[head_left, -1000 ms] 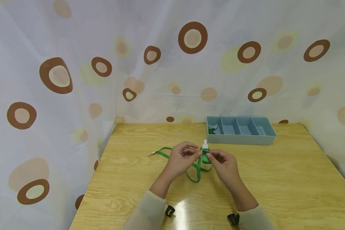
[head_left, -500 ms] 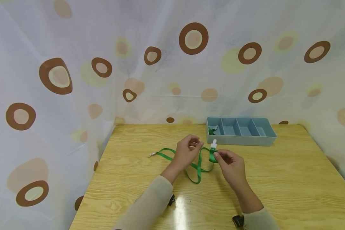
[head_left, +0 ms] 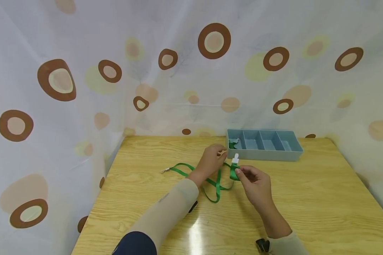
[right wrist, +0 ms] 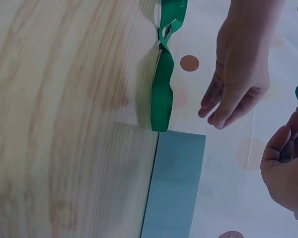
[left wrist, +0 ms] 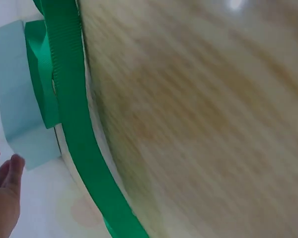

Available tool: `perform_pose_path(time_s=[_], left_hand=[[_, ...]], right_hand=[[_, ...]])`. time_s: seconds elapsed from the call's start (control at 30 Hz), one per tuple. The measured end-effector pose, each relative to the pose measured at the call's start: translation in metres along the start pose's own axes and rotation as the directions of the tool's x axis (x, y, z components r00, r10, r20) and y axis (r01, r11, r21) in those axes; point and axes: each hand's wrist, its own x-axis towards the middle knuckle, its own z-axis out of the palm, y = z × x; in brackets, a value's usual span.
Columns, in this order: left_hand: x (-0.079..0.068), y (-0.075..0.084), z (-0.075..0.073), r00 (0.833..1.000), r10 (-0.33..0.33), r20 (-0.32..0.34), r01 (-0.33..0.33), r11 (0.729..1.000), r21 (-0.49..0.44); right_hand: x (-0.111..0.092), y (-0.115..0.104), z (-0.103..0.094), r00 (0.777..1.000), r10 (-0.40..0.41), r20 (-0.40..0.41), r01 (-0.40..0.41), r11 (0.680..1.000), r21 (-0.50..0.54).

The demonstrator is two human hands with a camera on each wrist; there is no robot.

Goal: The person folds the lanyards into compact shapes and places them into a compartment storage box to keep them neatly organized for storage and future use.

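Note:
In the head view my right hand [head_left: 256, 182] pinches a folded end of a green lanyard [head_left: 218, 193], just below its white plastic clip [head_left: 235, 160]. The rest of the strap loops over the table, ending in a small metal hook [head_left: 165, 170] at left. My left hand [head_left: 210, 161] hovers by the front left corner of a blue tray [head_left: 265, 155], fingers loosely bent and holding nothing. In the right wrist view, that left hand [right wrist: 241, 82] hangs above the tray's near end, and a bit of green shows at the right fingertips.
The tray has several compartments; its leftmost holds a small green piece [head_left: 232, 144] with a pale part. A wooden table [head_left: 312, 205] spreads beneath, with a spotted curtain [head_left: 185, 78] behind and at the sides. Black straps [head_left: 262, 245] sit at the wrists.
My left hand has let go of the lanyard and moved forward toward the tray. My right hand has shifted slightly right, still pinching the lanyard below its clip.

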Motion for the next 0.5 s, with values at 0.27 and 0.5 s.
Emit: perform_pose_path(time_s=[0.27, 0.5], left_hand=[[0.02, 0.002, 0.01, 0.981, 0.179, 0.072, -0.193, 0.902, 0.387], [0.027, 0.0, 0.012, 0.983, 0.166, 0.085, -0.186, 0.877, 0.444]], right_hand=[[-0.003, -0.002, -0.002, 1.0, -0.003, -0.002, 0.003, 0.999, 0.033], [-0.007, -0.005, -0.006, 0.999, -0.035, 0.0, 0.035, 0.998, 0.052]])
